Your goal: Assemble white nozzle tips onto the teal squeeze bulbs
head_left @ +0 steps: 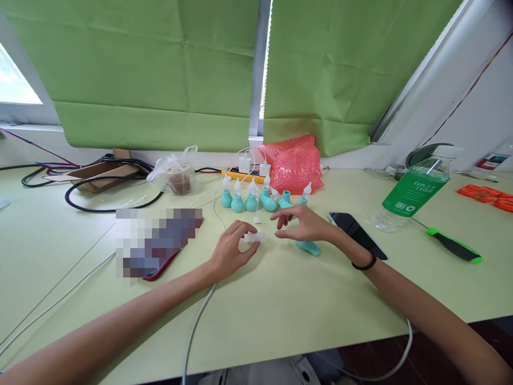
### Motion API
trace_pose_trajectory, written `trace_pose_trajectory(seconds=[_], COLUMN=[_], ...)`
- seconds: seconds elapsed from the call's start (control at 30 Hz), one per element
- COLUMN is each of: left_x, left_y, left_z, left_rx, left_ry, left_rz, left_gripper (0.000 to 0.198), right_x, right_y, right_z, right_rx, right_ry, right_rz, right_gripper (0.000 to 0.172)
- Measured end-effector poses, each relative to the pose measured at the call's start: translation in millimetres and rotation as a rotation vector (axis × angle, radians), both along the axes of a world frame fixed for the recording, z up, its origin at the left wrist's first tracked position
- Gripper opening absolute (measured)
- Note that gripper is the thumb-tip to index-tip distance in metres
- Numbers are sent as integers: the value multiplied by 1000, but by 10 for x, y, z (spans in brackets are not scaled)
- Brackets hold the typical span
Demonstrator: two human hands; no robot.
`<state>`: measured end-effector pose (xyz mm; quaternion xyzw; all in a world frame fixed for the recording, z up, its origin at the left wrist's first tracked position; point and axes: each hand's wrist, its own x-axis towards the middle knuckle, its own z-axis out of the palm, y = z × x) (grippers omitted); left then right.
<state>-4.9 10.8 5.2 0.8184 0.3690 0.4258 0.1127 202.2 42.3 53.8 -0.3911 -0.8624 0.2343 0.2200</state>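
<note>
On the bench (280, 299), just before the row of teal bulbs (250, 202), your left hand (230, 248) had its grip pinched on a small clear tip (253, 237). Your right hand (302, 224) hovered, its grip loose and empty, just beside a teal bulb (309, 247) lying on its side.

Table (280, 315): pale yellow-green top, filling the lower and middle frame.
Paper blinds (160, 69): two green sheets across the upper frame.
Window post (258, 64): white, top centre, between the sheets.
Bare pane (16, 80): upper left, bright daylight.
Wall (484, 107): white, upper right.
Floor (401, 350): dark, lower right, under the table edge.
</note>
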Motion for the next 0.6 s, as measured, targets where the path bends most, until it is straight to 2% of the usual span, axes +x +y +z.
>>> trace_pose_trajectory(seconds=[0.07, 0.13, 0.23, 0.37, 0.47, 0.6], left_x=[28, 66, 117, 144, 147, 146], left_y=[-55, -125, -215, -211, -144, -94], left_z=[30, 63, 91, 42, -8, -16], left_rx=[-124, -261, -425, -644, -787, -898], left_ry=[-37, -66, -78, -193, -353, -466], left_rz=[-4, -48, -126, -221, -317, -372], left_gripper=[26, 33, 29, 35, 47, 59], right_x=[89, 152, 169, 79, -8, -90], right_y=[41, 81, 113, 71, 14, -35], right_z=[11, -24, -104, -130, -117, -184], right_rx=[79, 59, 9, -25, -126, -170], right_ry=[-175, -302, -334, -79, 172, 391], right_rz=[29, 86, 168, 194, 222, 182], right_gripper=[27, 22, 11, 10, 14, 14])
